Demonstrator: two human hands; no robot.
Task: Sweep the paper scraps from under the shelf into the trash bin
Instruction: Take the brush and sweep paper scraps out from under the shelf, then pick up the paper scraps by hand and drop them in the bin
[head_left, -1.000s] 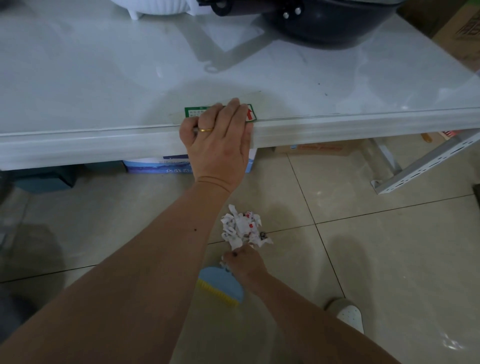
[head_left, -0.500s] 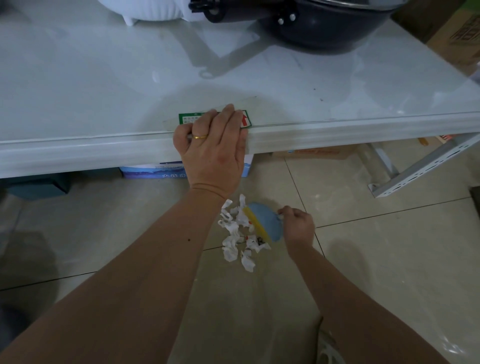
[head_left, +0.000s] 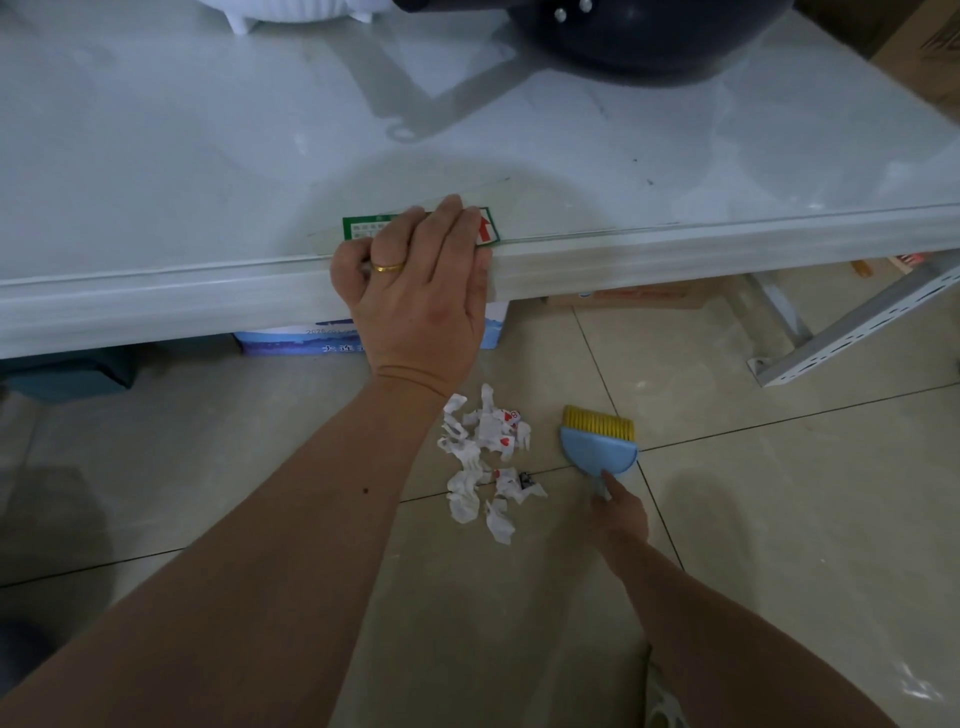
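A loose heap of crumpled white paper scraps (head_left: 485, 457) with red marks lies on the beige floor tiles, just in front of the white shelf top's front edge (head_left: 675, 254). My right hand (head_left: 621, 512) is shut on the handle of a small blue hand brush (head_left: 597, 441) with yellow bristles. The brush sits on the floor just right of the scraps, bristles pointing toward the shelf. My left hand (head_left: 421, 296) rests flat over the shelf edge, fingers apart, covering a green and red sticker. No trash bin can be identified.
A dark pan (head_left: 649, 36) and a white appliance (head_left: 301, 13) stand on the shelf top. Under it are a blue-white carton (head_left: 291, 340), a dark teal box (head_left: 67, 371) and a flat cardboard box (head_left: 623, 296). A perforated metal bracket (head_left: 857, 322) slants at right.
My right hand carried the brush from below the scraps round to their right side, and the heap has spread a little. My left hand stayed on the shelf edge.
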